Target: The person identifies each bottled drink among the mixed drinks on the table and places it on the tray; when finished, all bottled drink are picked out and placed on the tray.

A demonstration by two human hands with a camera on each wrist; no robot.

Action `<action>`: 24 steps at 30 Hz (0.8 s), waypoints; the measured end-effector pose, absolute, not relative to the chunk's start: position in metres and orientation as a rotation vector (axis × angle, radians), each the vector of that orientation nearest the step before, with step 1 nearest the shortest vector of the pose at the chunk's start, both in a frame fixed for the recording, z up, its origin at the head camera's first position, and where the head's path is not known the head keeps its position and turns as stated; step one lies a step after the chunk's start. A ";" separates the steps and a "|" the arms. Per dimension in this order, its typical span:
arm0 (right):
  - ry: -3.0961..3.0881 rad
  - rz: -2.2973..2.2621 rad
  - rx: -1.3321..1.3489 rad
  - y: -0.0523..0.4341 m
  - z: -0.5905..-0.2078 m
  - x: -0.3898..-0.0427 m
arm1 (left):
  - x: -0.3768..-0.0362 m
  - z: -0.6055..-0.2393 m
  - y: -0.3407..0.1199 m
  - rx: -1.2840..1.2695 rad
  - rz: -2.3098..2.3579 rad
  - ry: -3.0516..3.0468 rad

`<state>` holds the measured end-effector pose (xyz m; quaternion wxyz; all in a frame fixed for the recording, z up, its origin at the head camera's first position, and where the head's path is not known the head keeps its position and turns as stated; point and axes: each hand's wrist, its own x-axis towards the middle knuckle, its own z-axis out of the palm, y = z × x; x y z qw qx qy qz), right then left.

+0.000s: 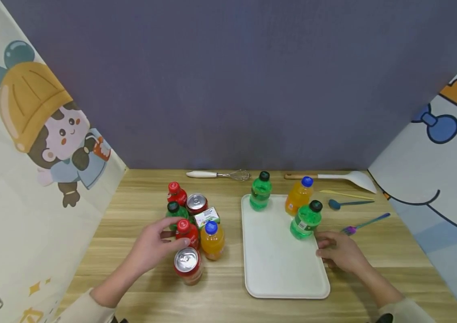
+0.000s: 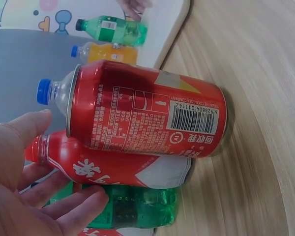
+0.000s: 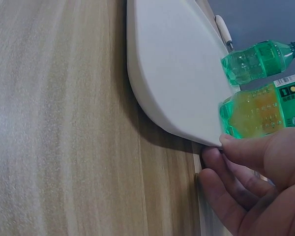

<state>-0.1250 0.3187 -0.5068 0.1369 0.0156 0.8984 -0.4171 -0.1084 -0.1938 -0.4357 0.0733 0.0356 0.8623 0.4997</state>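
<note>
Red-capped cola bottle (image 1: 187, 231) standing upright in the drink cluster on the left of the tabletop (image 1: 220, 305), touched by the left hand (image 1: 153, 244), its grip loosely spread around the bottle. Nearer stands a red can (image 1: 188, 265); just right, an orange bottle (image 1: 212, 240). Right hand (image 1: 339, 252), grip relaxed, rests against the right rim of the white tray (image 1: 280, 273), near a green bottle (image 1: 306, 220).

Wooden table (image 1: 220, 305): tray (image 1: 280, 278), drinks, perhaps utensils.
</note>
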 end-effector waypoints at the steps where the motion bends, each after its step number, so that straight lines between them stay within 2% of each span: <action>1: 2.598 -1.211 0.048 0.319 -0.507 -0.125 | -0.108 -0.436 -0.193 0.096 1.499 2.592; 24: 2.586 -1.211 0.079 0.321 -0.511 -0.125 | -0.102 -0.441 -0.195 0.019 1.506 2.739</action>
